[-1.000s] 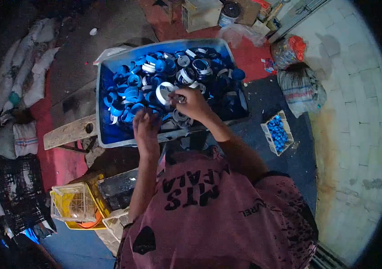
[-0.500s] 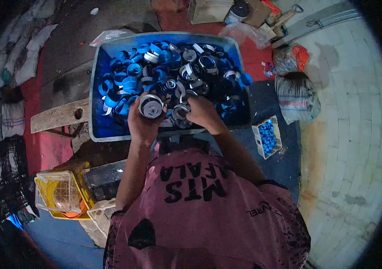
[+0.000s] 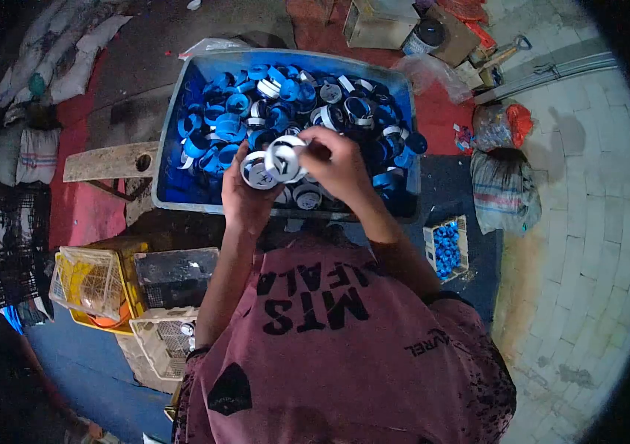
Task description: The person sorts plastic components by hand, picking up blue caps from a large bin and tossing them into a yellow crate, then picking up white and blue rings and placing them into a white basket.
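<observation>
A big blue tub (image 3: 285, 212) holds a heap of blue, white and dark round caps (image 3: 230, 126). Over its near side, my left hand (image 3: 245, 200) holds a white round cap (image 3: 258, 175) with a marked face. My right hand (image 3: 339, 164) grips another white round piece (image 3: 285, 158), ring-like in outline, right beside the first one and partly overlapping it. The fingers of my right hand are bent around its right edge.
A small crate of blue pieces (image 3: 447, 250) stands right of the tub. To the left are a wooden plank (image 3: 104, 164), a yellow crate (image 3: 136, 285) and a pale crate (image 3: 153, 337). Woven sacks (image 3: 504, 194) lie by the tiled wall (image 3: 574, 222).
My right hand has lifted a white round piece from the heap and brought it to the cap in my left hand. The view has shifted slightly.
</observation>
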Demonstrator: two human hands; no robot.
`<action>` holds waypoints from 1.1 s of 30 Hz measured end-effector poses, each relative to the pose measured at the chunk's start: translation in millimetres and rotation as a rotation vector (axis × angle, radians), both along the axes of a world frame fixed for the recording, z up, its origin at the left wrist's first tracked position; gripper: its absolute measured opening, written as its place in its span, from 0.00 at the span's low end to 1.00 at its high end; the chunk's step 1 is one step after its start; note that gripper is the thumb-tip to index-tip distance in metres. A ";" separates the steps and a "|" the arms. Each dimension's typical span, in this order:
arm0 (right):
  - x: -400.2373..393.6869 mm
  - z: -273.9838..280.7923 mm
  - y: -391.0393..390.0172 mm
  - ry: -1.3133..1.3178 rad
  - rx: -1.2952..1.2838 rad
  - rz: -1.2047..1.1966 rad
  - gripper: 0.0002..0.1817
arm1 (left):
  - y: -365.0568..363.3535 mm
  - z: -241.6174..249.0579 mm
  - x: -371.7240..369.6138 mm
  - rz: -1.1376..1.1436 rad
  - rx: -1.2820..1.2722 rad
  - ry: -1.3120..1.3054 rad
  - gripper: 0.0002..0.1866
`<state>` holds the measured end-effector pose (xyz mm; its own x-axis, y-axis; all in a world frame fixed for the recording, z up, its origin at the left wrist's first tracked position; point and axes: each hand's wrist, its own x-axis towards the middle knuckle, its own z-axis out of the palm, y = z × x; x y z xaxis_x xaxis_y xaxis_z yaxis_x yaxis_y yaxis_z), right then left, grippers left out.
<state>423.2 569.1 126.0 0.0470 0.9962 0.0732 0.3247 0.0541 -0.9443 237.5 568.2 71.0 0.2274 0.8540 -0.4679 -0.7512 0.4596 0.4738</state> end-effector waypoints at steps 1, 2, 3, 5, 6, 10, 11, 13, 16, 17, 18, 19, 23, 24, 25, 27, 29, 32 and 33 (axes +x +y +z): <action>-6.8 0.1 1.3 -0.057 0.076 0.058 0.12 | -0.8 5.6 2.2 -0.014 0.010 -0.018 0.30; -14.3 2.1 0.7 0.020 -0.006 0.118 0.13 | -3.7 10.5 6.3 -0.028 0.019 -0.036 0.30; -19.9 3.9 -0.8 -0.072 0.033 0.126 0.13 | -6.4 12.7 9.2 -0.039 0.026 -0.056 0.29; -22.5 1.4 -0.4 -0.049 0.023 0.120 0.13 | -6.4 6.0 10.0 -0.018 -0.015 -0.054 0.28; -20.8 -2.2 -0.3 0.065 -0.031 0.106 0.13 | -6.9 7.4 10.0 -0.005 -0.037 -0.053 0.27; 6.0 -32.2 9.3 0.044 -0.001 -0.038 0.12 | -14.1 7.2 3.6 0.039 -0.033 -0.068 0.24; 11.2 -39.5 14.6 -0.134 -0.098 -0.073 0.15 | -14.1 4.1 5.2 0.096 -0.053 -0.112 0.22; 36.1 -120.0 21.5 -0.528 -0.008 0.097 0.23 | -15.0 0.6 2.7 0.091 -0.048 -0.133 0.21; 41.5 -167.3 13.6 -0.673 -0.127 0.152 0.34 | -12.2 0.2 0.2 0.089 -0.028 -0.155 0.20; 36.7 -171.7 13.3 -0.687 -0.227 0.100 0.34 | -12.4 1.5 0.3 0.099 -0.026 -0.142 0.20; 28.6 -161.9 14.3 -0.700 -0.326 0.050 0.34 | -12.3 2.7 0.2 0.112 -0.024 -0.129 0.19; 21.8 -140.9 17.3 -0.674 -0.412 0.033 0.34 | -11.5 2.6 -0.3 0.119 -0.018 -0.138 0.19; 20.7 -145.5 31.4 -0.835 -0.444 0.055 0.25 | -13.7 -9.2 -3.1 0.122 -0.009 -0.177 0.20; 19.4 -135.7 31.6 -0.838 -0.440 0.066 0.24 | -12.4 -9.3 -2.9 0.118 -0.005 -0.190 0.20; 19.1 -129.7 31.3 -0.842 -0.436 0.078 0.23 | -11.2 -9.1 -2.9 0.115 -0.013 -0.191 0.20; 24.9 -128.3 25.4 -0.727 -0.284 0.077 0.20 | -11.9 -7.9 -3.0 0.117 -0.032 -0.193 0.19; 30.0 -125.1 24.0 -0.616 -0.179 0.016 0.17 | -13.8 -7.1 -4.1 0.127 -0.017 -0.196 0.19; 38.7 -105.0 23.5 -0.375 -0.136 -0.069 0.14 | -13.0 -6.0 -8.3 0.150 -0.012 -0.181 0.20; 47.0 -93.9 20.5 -0.245 -0.142 -0.030 0.13 | -13.8 -6.1 -9.4 0.154 -0.017 -0.172 0.20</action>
<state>470.2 589.6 32.1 0.0749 0.9957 -0.0546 0.5434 -0.0867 -0.8350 228.1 554.4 64.9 0.1723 0.8771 -0.4483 -0.8824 0.3398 0.3256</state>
